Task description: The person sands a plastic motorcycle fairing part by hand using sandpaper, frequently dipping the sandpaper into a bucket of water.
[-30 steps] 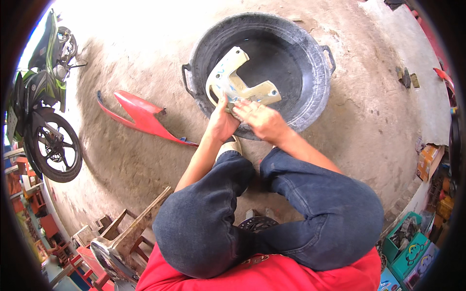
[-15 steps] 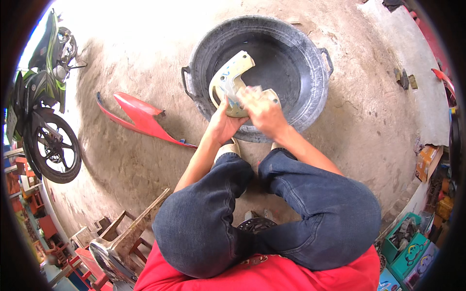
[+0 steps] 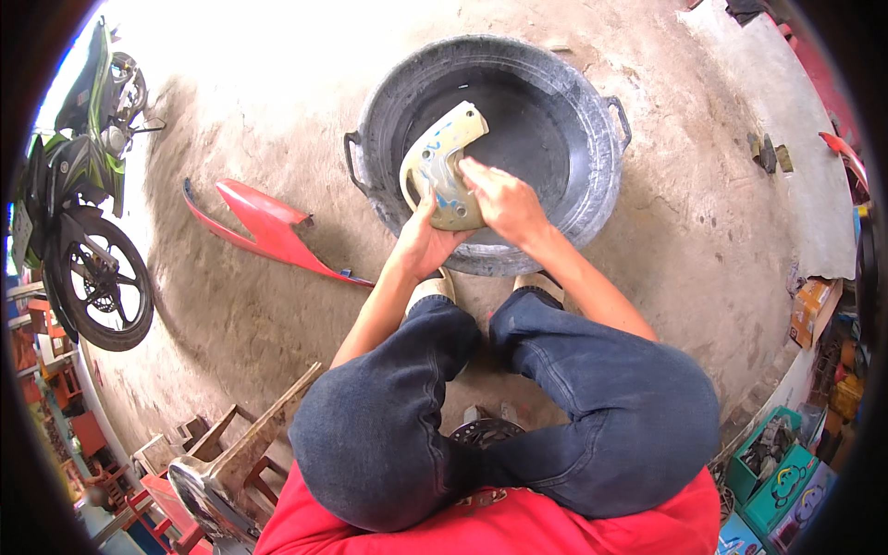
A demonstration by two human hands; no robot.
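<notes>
The floor [image 3: 694, 287] carries a black tub [image 3: 599, 176]; above its near edge, the left hand [image 3: 427, 245] pinches a cream panel [image 3: 455, 131]; the right hand [image 3: 511, 207] lays its fingers together over it, any grip unclear; blue patches [image 3: 446, 201] suggest its surface is only part-worked.

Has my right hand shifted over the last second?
Yes. Judged against the black basin, the right hand has moved away from the person, its fingertips now farther from the basin's near rim.
</notes>
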